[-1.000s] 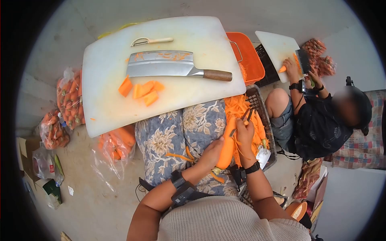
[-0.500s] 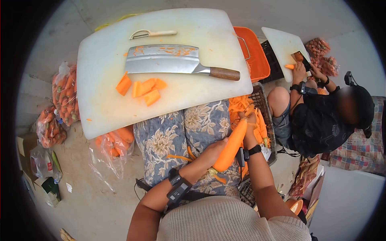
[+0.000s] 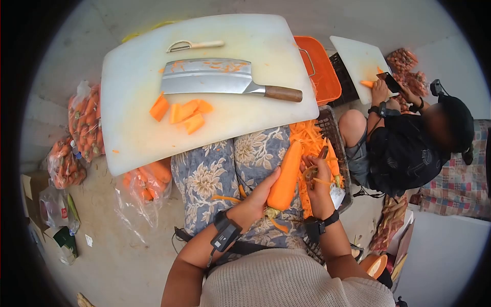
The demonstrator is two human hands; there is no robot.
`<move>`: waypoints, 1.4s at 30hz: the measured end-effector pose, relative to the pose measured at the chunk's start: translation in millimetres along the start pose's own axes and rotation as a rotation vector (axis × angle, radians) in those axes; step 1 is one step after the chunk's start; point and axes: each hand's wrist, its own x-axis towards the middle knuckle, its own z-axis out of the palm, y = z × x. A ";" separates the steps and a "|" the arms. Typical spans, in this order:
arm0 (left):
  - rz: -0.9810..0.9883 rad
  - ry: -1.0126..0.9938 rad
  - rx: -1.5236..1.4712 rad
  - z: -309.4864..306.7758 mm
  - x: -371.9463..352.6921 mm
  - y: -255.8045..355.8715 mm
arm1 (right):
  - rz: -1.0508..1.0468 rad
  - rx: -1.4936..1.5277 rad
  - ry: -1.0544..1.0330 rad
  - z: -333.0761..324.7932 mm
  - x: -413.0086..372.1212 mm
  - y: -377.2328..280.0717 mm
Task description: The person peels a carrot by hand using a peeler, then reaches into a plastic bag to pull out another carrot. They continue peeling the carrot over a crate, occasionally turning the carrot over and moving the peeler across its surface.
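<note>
Fingers of the left hand point(image 3: 258, 197) clamp the carrot point(image 3: 286, 176) low, near its thick stem end, thumb along one side; this seems to leave most of its length bare and steady. The carrot lies over the lap point(image 3: 204, 179), tip pointing away from the body. Fingers of the right hand point(image 3: 319, 189), just beside it, curl closed around a small tool, probably a peeler point(image 3: 323, 152), partly hidden by the grip; strips of peel cling there. Both hands work just above or beside the crate point(image 3: 326, 118), whose nearness probably lets the peelings point(image 3: 303, 133) drop straight in; more carrots lie along its far side. Beyond the hands, the board point(image 3: 245, 115) reaches over the lap, limiting room ahead. It bears a cleaver point(image 3: 207, 77), blade flat and handle to the right, perhaps for easy reach, with cut pieces point(image 3: 194, 123) below it and a white peeler point(image 3: 197, 45) above. The board partly covers an orange bin point(image 3: 327, 61). Bagged carrots point(image 3: 84, 120) stand at left. At right, a co-worker's knee point(image 3: 353, 125) crowds the crate; that person cuts at a second board point(image 3: 350, 53).
</note>
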 end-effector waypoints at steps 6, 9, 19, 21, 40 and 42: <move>0.101 -0.045 -0.052 14.3 -5.5 -3.8 | -0.458 -0.275 -0.153 27.0 -48.7 7.1; 0.136 0.002 0.043 13.2 -5.1 -6.9 | -0.935 -0.813 -0.206 18.5 -33.7 31.3; 0.283 0.013 0.295 20.7 -4.2 -5.2 | -0.949 -0.868 -0.079 17.1 -26.5 30.5; 0.291 0.004 0.343 14.0 1.1 -6.9 | -0.952 -0.874 -0.074 19.3 -24.5 30.1; 0.076 0.113 0.343 15.7 -0.5 -4.7 | -0.194 -0.360 -0.008 2.1 93.9 22.8; 0.040 0.112 0.348 14.3 -0.8 -4.7 | -0.147 -0.348 -0.059 -5.7 104.4 24.8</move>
